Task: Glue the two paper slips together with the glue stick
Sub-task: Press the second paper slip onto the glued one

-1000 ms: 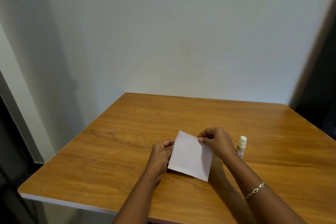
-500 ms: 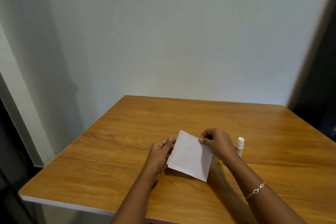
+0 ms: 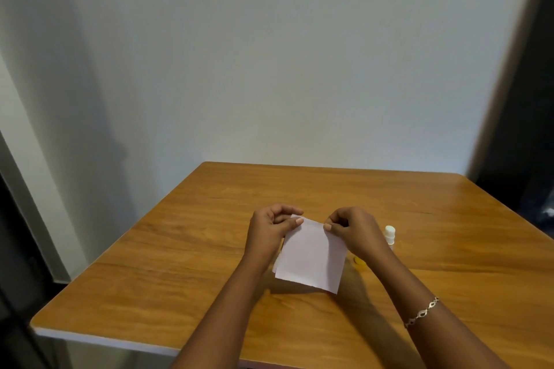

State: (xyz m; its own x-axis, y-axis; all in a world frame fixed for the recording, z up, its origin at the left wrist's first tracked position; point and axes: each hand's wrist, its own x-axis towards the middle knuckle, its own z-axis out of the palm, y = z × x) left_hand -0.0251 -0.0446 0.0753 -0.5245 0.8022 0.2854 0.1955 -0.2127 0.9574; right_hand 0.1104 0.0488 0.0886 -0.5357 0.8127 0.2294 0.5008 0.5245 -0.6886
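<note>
Paper slips (image 3: 311, 255): we hold them stacked, lifted off the table (image 3: 180, 249).
Left hand (image 3: 271, 231): we pinch the upper left corner.
Right hand (image 3: 356, 232): we pinch the upper right corner.
Glue stick (image 3: 390, 234): upright on the table, white top, partly hidden behind our wrist; contents not visible.

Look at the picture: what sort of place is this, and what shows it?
Probably a plain room in a home or office: a wooden table by a white wall, with paper and a glue stick.
</note>
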